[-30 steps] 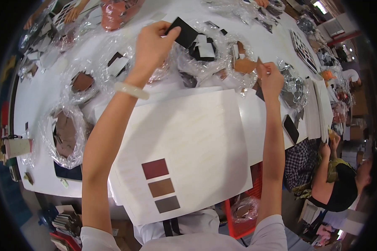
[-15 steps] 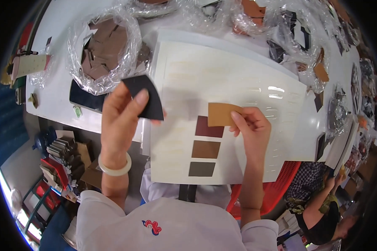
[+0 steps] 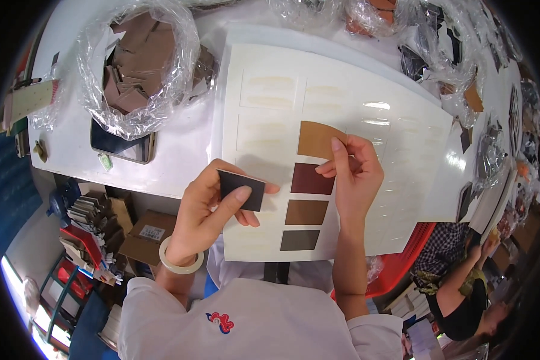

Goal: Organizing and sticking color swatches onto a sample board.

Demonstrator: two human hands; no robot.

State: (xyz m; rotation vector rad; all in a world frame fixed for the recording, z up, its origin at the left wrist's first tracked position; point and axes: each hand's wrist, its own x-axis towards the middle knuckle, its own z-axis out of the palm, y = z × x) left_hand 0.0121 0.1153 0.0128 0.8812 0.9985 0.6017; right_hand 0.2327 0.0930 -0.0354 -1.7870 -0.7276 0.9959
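A large white card (image 3: 264, 231) with faint rectangular outlines and yellowish streaks lies before me, jutting past the table edge. Down its second column sit a maroon swatch (image 3: 309, 180), a brown swatch (image 3: 306, 212) and a grey swatch (image 3: 299, 240). With thumb and fingers, my right hand (image 3: 360, 177) grips the right end of a mustard swatch (image 3: 315, 139) just above the maroon one; whether it fully touches the card I cannot tell. My left hand (image 3: 203, 213) pinches a dark swatch (image 3: 253, 187) over the card's left side. Its pale edge shows; it may be several stacked.
At the far left, a clear plastic bag (image 3: 189, 36) holds many brown swatches (image 3: 141, 54), beside a phone (image 3: 123, 143). More bags of orange and dark pieces line the back right. A red plastic basket (image 3: 396, 270) stands below the card; another person (image 3: 462, 294) sits at right.
My right hand has brought the mustard swatch up and away from me, uncovering more of the maroon one. My left hand has moved right and nearer me, turning the dark swatch.
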